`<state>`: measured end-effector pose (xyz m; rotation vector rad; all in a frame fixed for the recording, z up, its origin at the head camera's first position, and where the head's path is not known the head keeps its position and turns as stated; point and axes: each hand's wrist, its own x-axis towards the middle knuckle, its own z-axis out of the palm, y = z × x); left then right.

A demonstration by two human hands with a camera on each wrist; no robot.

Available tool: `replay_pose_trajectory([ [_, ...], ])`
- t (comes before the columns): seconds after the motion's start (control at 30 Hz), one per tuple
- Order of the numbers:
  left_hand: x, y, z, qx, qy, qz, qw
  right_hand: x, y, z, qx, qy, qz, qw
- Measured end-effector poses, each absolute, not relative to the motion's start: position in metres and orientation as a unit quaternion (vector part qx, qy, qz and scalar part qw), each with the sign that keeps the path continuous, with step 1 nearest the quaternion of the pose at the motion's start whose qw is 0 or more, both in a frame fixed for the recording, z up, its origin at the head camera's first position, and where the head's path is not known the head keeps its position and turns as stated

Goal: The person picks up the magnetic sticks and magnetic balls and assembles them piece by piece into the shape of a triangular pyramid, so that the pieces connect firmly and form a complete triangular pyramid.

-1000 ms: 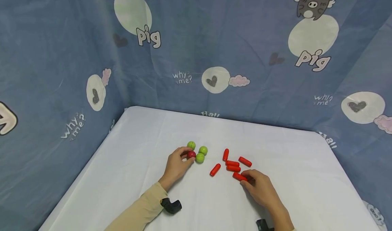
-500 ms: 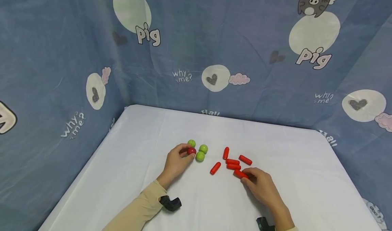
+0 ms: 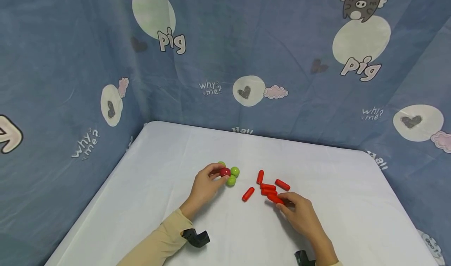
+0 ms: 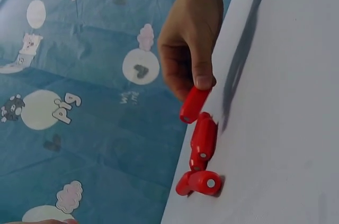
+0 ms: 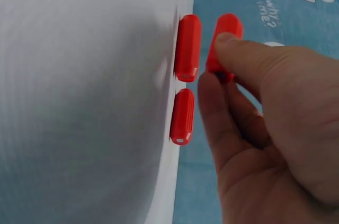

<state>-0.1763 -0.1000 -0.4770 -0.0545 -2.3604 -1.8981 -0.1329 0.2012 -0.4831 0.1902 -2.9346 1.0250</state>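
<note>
My left hand (image 3: 206, 185) pinches a shiny red ball (image 3: 225, 172) between thumb and fingers. Three green balls lie close by: one (image 3: 235, 172) to the right, another (image 3: 231, 181) nearer me, and a third (image 3: 221, 163) partly hidden behind the fingers. My right hand (image 3: 302, 216) holds a short red rod (image 3: 274, 199) by one end, raised over the white tabletop with a shadow beneath it. In the left wrist view this rod (image 4: 194, 105) slants down from the right hand's thumb. Loose red rods (image 3: 269, 192) lie beyond it, some with a pale round spot on the end (image 4: 211, 183).
A single red rod (image 3: 248, 194) lies between the two hands, and others (image 3: 282, 185) are scattered farther back. The white-covered table (image 3: 169, 148) meets a blue printed curtain (image 3: 197, 54) at its back and left. Black cameras (image 3: 195, 237) sit on the wrists.
My left hand has lifted the red ball and brought it slightly right, over the green balls. My right hand has raised its red rod off the table.
</note>
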Motion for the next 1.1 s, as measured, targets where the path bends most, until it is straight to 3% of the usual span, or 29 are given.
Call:
replay_pose_trajectory([
  [0.5, -0.168, -0.094, -0.474, -0.055, -0.757, -0.650, 0.033, -0.131, 0.189, -0.477, 0.122, -0.927, 0.352, 0.047],
  [1.1, -0.158, -0.087, -0.477, -0.065, -0.774, -0.630, -0.013, -0.142, 0.167, -0.470, 0.176, -0.915, 0.362, 0.024],
])
